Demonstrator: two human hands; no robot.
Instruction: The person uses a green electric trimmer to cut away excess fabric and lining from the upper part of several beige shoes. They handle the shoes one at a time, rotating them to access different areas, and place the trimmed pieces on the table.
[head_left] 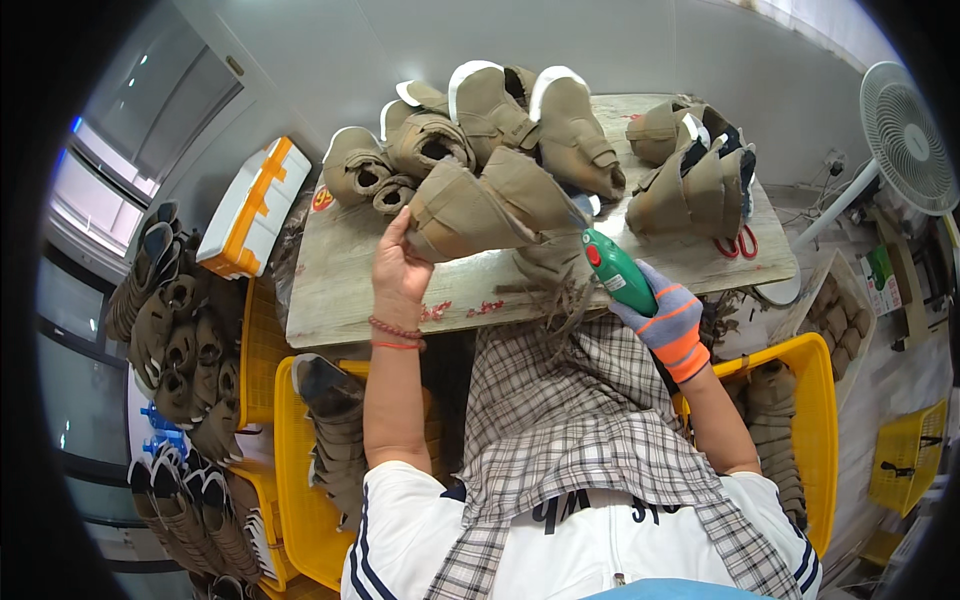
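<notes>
My bare left hand (400, 264), with red beaded bracelets at the wrist, pinches the left edge of a khaki fabric shoe upper (455, 215) above the table's near part. Another khaki piece (532, 192) adjoins it on the right; I cannot tell whether the two are joined. My right hand (666, 318), in a grey and orange striped glove, is wrapped round a green handheld power tool (622, 278) with a red button. The tool's tip points up and left, close to the right piece's lower edge. Thin khaki fabric strips (565, 295) hang over the table's front edge below.
On the table (350, 285), several white-toed uppers (490, 105) stand behind, more uppers (705, 185) at right beside red-handled scissors (738, 243). Yellow baskets (818, 430) of uppers flank me. A white-and-orange box (255, 210) is at left, a fan (908, 135) at right.
</notes>
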